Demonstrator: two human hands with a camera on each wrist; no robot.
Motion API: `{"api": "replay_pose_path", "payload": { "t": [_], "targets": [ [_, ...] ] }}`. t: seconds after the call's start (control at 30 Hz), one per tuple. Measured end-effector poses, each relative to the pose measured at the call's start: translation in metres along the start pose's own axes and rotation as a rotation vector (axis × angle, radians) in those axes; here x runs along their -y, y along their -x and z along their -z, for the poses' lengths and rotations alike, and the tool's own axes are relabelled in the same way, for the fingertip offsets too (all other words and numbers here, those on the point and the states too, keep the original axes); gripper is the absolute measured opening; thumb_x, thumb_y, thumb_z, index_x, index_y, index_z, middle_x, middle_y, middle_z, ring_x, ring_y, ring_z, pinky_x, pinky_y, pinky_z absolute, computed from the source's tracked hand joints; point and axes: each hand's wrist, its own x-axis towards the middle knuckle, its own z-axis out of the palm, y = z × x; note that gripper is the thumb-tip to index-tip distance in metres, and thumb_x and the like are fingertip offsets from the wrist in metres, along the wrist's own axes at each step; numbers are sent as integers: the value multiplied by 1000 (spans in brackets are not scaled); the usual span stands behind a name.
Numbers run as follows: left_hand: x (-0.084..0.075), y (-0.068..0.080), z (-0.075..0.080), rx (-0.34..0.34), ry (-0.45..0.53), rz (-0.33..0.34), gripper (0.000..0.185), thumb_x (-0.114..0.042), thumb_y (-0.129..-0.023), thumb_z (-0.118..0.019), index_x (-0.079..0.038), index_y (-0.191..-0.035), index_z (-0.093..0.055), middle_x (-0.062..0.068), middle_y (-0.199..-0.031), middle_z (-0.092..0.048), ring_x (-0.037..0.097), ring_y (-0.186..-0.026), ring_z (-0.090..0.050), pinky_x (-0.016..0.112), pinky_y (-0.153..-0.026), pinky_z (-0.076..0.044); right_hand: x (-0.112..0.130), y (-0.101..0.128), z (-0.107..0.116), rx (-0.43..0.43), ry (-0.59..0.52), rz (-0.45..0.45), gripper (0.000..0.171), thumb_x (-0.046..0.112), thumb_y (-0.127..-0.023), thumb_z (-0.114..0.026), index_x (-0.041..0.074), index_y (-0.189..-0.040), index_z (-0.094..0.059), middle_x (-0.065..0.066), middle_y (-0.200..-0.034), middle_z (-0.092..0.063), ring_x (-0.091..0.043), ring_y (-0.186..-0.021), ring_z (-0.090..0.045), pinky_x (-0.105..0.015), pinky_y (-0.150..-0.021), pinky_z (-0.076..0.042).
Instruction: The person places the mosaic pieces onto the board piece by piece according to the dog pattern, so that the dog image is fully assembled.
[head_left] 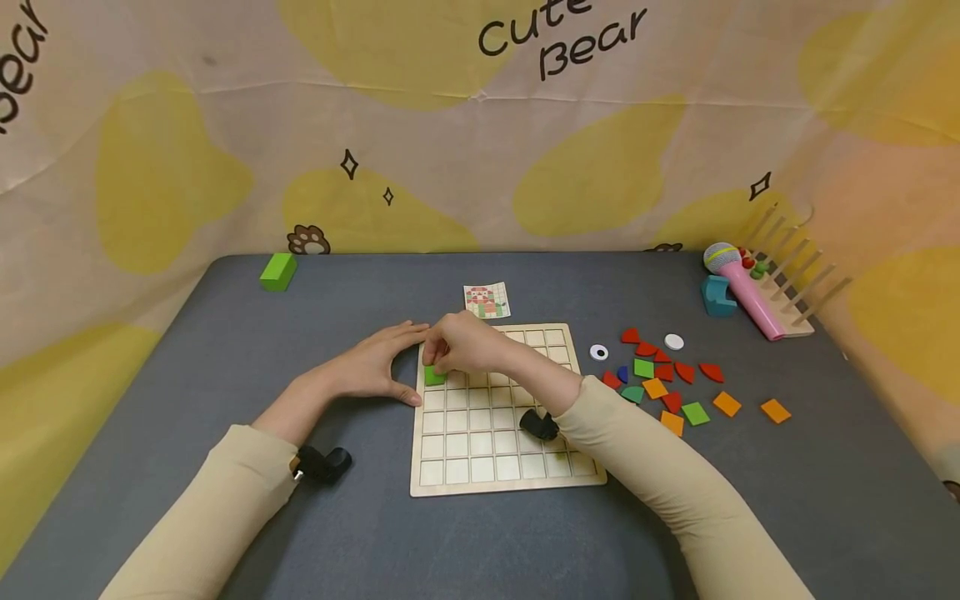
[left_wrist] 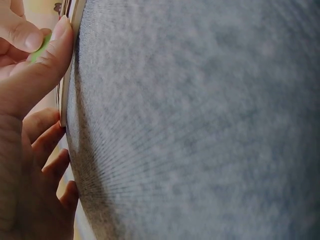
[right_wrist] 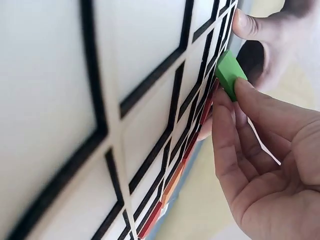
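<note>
A wooden grid board [head_left: 480,423] with pale square cells lies on the table. My right hand [head_left: 471,342] pinches a green square tile [right_wrist: 230,71] between thumb and fingertips at the board's upper left. In the right wrist view the tile is tilted against the grid. Red tiles [right_wrist: 150,221] and an orange tile [right_wrist: 173,182] sit in cells along the board's far row, hidden behind my right hand in the head view. My left hand [head_left: 375,365] is spread along the board's left edge, its thumb touching the edge and its fingers near the far left corner.
Beyond the board lies a small picture card [head_left: 486,300]. Loose red, orange, green and blue tiles and white discs [head_left: 674,342] scatter to its right. A green block [head_left: 279,272] stands far left; a pink toy microphone [head_left: 750,296], blue block [head_left: 718,297] and pegged rack [head_left: 799,320] far right.
</note>
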Motion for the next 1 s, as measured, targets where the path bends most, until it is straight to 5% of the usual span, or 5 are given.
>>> {"api": "replay_pose_path", "payload": {
  "t": [0.37,0.6,1.0],
  "targets": [
    [2,-1,-2,6,-7,15,106,-52,-70,-85,-14,-155,-34,10,-163,-31,39,-154,-18,64,-120,-21,-3,0,-4,-7,55,16,9,4,-81,-76,11,-86,-77,-2,-83,-75,-5,-73,-63,-15,-65,-47],
    [1,-1,-1,1,-4,13,107,-50,-70,-86,-13,-155,-33,12,-163,-30,39,-154,-18,63,-121,-21,-4,-1,-3,-76,54,15,12,0,-81,-76,8,-90,-77,-3,-87,-75,-10,-80,-65,-19,-73,-49],
    [1,-1,-2,6,-12,21,108,-52,-70,-85,-11,-155,-33,12,-163,-31,39,-154,-18,64,-121,-21,-3,0,-4,-68,110,6,18,-1,-82,-74,8,-97,-78,-6,-95,-76,-18,-92,-66,-29,-82,-53]
  ]
}}
